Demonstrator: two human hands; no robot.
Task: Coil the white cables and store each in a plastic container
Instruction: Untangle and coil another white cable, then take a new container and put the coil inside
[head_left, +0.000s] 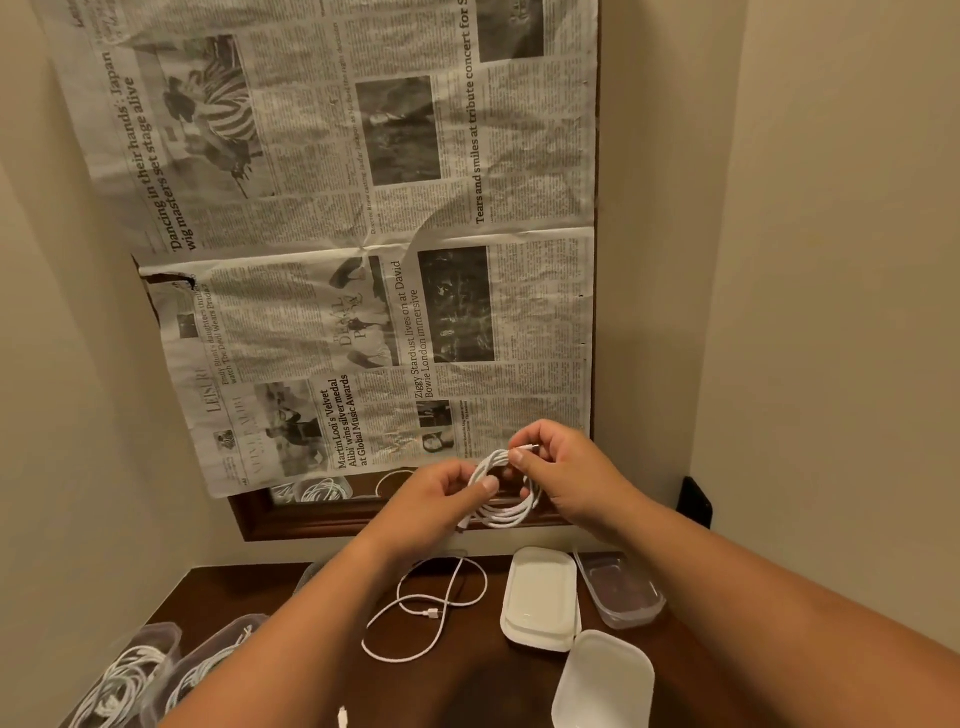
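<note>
The left hand (436, 499) and right hand (566, 467) pinch, with curled fingers (517, 456), a white coiled cable (506, 512), its loops bundled above the dark wooden table (234, 597).

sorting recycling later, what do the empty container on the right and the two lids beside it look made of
Empty container: likely clear glossy plastic; the dark table shows through it. Two lids: probably plastic too, milky white, matte, with moulded rims.

Bare forearms (291, 639), bare left grip (434, 501), right grip (569, 470)
</note>
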